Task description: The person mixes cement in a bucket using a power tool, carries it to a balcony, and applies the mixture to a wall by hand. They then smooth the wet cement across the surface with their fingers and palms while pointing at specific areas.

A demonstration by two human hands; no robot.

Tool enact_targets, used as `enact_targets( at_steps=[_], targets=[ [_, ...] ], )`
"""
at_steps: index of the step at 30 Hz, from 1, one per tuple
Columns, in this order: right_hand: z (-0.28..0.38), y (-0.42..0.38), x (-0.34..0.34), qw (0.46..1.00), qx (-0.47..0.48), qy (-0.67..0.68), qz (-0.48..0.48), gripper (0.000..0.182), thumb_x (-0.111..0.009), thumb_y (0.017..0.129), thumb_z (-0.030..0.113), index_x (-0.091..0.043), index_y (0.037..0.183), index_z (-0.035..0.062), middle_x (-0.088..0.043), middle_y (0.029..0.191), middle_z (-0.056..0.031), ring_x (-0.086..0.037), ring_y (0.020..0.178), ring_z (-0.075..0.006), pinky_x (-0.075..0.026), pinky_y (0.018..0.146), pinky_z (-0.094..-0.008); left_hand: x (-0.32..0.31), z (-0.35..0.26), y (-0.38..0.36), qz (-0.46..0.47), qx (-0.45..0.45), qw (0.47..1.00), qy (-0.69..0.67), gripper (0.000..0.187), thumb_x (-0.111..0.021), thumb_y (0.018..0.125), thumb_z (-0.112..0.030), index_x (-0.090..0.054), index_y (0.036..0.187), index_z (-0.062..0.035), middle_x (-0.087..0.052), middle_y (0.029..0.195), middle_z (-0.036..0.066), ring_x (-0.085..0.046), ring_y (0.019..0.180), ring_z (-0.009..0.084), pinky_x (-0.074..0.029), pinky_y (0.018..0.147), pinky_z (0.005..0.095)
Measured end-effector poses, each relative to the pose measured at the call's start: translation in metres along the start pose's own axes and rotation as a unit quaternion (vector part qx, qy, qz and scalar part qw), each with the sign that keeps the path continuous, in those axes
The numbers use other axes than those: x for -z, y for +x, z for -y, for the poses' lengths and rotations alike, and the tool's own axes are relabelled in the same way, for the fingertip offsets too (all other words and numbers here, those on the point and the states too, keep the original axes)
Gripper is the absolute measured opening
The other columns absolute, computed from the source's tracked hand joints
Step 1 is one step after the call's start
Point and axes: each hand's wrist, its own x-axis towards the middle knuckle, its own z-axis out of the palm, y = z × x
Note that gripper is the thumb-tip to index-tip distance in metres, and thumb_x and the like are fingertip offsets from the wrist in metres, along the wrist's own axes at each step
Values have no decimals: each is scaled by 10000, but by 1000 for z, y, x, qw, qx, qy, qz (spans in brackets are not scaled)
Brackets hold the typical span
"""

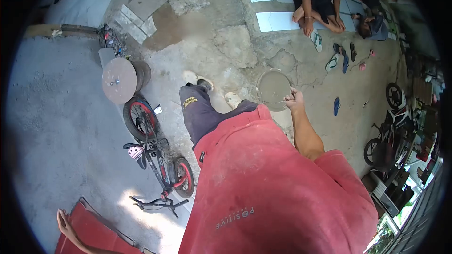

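Observation:
Gripped in my right hand [294, 98] is the handle of a round bucket [258, 89], which hangs beside my right leg. Grey, wet-looking cement mix [274, 87] fills it almost to the rim. My left hand [62, 220] is stretched far out to the side at the lower left, fingers loosely extended and holding nothing. It overlaps a red panel [89, 228] in this view.
A small bicycle [160, 160] with red rims lies to my left, near a drum-like cylinder [120, 81]. People [320, 0] sit on the tiled ledge at upper right. Sandals [332, 62] are scattered on the concrete. A motorbike [388, 122] stands at far right.

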Motion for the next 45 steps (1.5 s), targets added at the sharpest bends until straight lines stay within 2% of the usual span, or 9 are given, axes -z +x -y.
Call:
enact_targets(
  at_steps=[8, 16, 22, 28, 31, 33, 35, 37, 45],
  targets=[
    [12, -24, -241, 999, 28, -41, 2, 213, -639, 825, 162, -428, 804, 172, -382, 708, 28, -283, 597, -127, -305, 652, -338, -93, -147, 221, -124, -99, 987, 18, 435, -567, 960, -332, -588, 1255, -14, -615, 1217, 178, -594, 1132, 252, -482, 972, 363],
    [20, -77, -494, 999, -7, -3, -37, 389, -645, 829, 180, -315, 623, 185, -156, 515, 41, -170, 460, -144, -285, 552, -332, -75, -339, 419, -188, -239, 950, -64, 367, -644, 900, -352, -680, 1151, -86, -694, 1057, 126, -645, 1032, 211, -494, 904, 399],
    [-10, -92, -672, 999, 21, -45, -12, 319, -609, 831, 177, -333, 671, 179, -171, 508, 36, -205, 459, -143, -284, 541, -339, -163, -490, 558, -104, -405, 908, -15, 267, -739, 821, -250, -713, 909, 0, -616, 648, 98, -529, 551, 136, -429, 544, 272],
    [-30, -81, -863, 992, -21, -125, -28, 442, -607, 850, 231, -240, 609, 174, -188, 521, 16, -242, 450, -163, -291, 522, -347, -265, -508, 663, 64, -307, 937, -151, 250, -724, 835, -263, -699, 795, -17, -511, 533, 94, -420, 455, 131, -363, 462, 300],
    [-63, -194, -953, 946, 115, -261, 152, 135, -558, 838, 44, -473, 939, 70, -316, 664, 9, -335, 515, -130, -359, 525, -328, -324, -490, 676, 89, -146, 967, -188, 321, -719, 847, -278, -649, 678, -14, -434, 474, 98, -362, 420, 164, -335, 436, 334],
    [-72, -185, -1005, 832, 234, -445, 234, 603, -451, 764, -181, -434, 1330, 28, -371, 845, 12, -377, 579, -94, -409, 551, -286, -393, -470, 687, 34, -74, 980, -183, 372, -709, 857, -304, -621, 633, -20, -393, 464, 95, -305, 434, 169, -316, 431, 343],
    [-79, -124, -1071, 962, 50, -234, 129, 597, -451, 718, -181, -469, 1266, 57, -403, 851, 0, -385, 572, -90, -405, 550, -285, -423, -504, 717, -8, 8, 974, -224, 397, -667, 854, -403, -658, 698, -37, -579, 583, 165, -589, 537, 348, -460, 533, 432],
    [-79, -71, -1121, 969, -35, -185, 161, 583, -483, 699, -181, -475, 1238, 43, -465, 910, -29, -396, 564, -93, -413, 550, -296, -484, -521, 759, -49, 28, 987, -152, 407, -669, 841, -448, -684, 767, -48, -603, 602, 135, -579, 532, 308, -462, 534, 424],
    [-133, -108, -1367, 907, 67, -378, 174, 363, -494, 838, 80, -508, 1200, 98, -523, 797, -13, -382, 509, -111, -367, 475, -294, -520, -543, 1038, -122, 89, 953, -262, 374, -702, 809, -340, -663, 1050, -57, -665, 757, 143, -655, 763, 331, -519, 713, 421]
  ],
)
